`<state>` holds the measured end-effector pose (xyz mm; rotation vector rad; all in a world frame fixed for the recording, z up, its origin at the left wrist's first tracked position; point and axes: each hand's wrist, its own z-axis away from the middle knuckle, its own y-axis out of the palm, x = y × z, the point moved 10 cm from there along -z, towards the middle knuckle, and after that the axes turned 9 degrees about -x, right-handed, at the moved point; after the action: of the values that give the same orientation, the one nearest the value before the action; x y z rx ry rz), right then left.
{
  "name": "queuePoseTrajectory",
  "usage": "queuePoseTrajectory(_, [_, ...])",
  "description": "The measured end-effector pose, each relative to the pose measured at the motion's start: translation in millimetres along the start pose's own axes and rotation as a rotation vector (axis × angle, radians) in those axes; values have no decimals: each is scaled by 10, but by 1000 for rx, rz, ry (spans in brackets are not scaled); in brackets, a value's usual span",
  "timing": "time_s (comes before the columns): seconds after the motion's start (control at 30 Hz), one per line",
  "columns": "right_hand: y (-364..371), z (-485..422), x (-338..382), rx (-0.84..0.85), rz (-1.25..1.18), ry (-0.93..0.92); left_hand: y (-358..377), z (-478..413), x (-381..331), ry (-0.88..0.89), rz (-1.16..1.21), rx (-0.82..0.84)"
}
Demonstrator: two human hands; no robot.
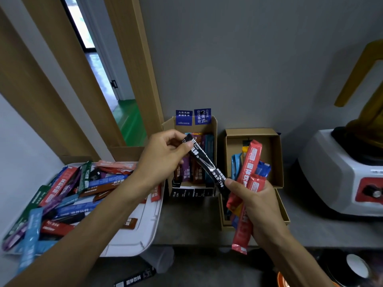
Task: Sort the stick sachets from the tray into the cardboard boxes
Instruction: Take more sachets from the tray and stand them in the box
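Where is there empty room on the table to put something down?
Bare grey countertop shows in front of the tall brown cardboard box, between the white plastic tray and the low brown cardboard box. Another strip lies between that low box and the white blender base. The tray's left side is heaped with colourful stick sachets.

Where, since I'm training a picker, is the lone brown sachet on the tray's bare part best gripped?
Pinch the brown sachet near its visible end, across the narrow width, from above: it lies flat on the tray with bare surface both sides.

Black sachet (207,163) slants above the sachet-filled box (213,129).
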<state>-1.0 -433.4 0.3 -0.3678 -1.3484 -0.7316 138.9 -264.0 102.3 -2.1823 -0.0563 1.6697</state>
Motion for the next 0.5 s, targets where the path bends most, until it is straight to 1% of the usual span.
queuePoseTrajectory(0.07, [-26, -14, 16, -16, 31, -14, -73, 10, -54, 6, -22, -20])
queuePoseTrajectory(0.1, [-27, -15, 29, -16, 48, -22, -140, 16, -124, 65, -90, -59])
queuePoseTrajectory(0.13, [-25, -13, 45, -12, 62, -33, -207, 39, -273, 212, -227, -113])
queuePoseTrajectory(0.17, [-16, -9, 67, -3, 71, -45, -205, 107, -493, 431, -389, -144])
queuePoseTrajectory(0.2, [-8, -6, 86, 8, 81, -56, -106, 229, -702, 676, -548, -123])
queuePoseTrajectory(0.23, [2, 0, 103, 22, 93, -66, 73, 364, -802, 878, -696, -34])
queuePoseTrajectory(0.27, [10, 12, 120, 35, 109, -77, 277, 491, -784, 1009, -816, 104])
queuePoseTrajectory(0.3, [20, 23, 139, 46, 126, -94, 448, 588, -687, 1047, -891, 249])
queuePoseTrajectory(0.33, [29, 33, 158, 52, 147, -112, 563, 638, -555, 1005, -918, 363])
queuePoseTrajectory(0.37, [35, 42, 171, 56, 169, -127, 621, 664, -434, 938, -910, 418])
queuePoseTrajectory(0.4, [37, 44, 177, 57, 187, -134, 634, 667, -337, 871, -883, 419])
queuePoseTrajectory(0.43, [32, 36, 171, 53, 192, -137, 618, 660, -246, 802, -848, 386])
queuePoseTrajectory(0.5, [-27, -6, 141, 14, 170, -123, 498, 600, -45, 608, -765, 252])
